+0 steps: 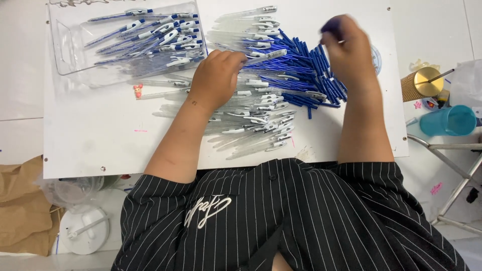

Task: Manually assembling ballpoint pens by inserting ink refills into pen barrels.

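Observation:
My left hand [217, 75] is closed around a clear pen barrel [265, 56] that sticks out to the right, over a spread of clear pen barrels [251, 125] on the white board [100, 135]. My right hand [349, 50], a little blurred, is raised above a heap of blue ink refills [306, 75] and pinches a thin refill between its fingertips. A clear plastic tray [65, 45] at the upper left holds several assembled blue pens [155, 35].
A small pink figurine [137, 90] lies below the tray. To the right stand a gold cup with a straw [420, 83] and a teal cup [449, 120]. Brown paper [20, 211] and a white lid [83, 231] lie at the lower left. A metal frame [452, 165] is at right.

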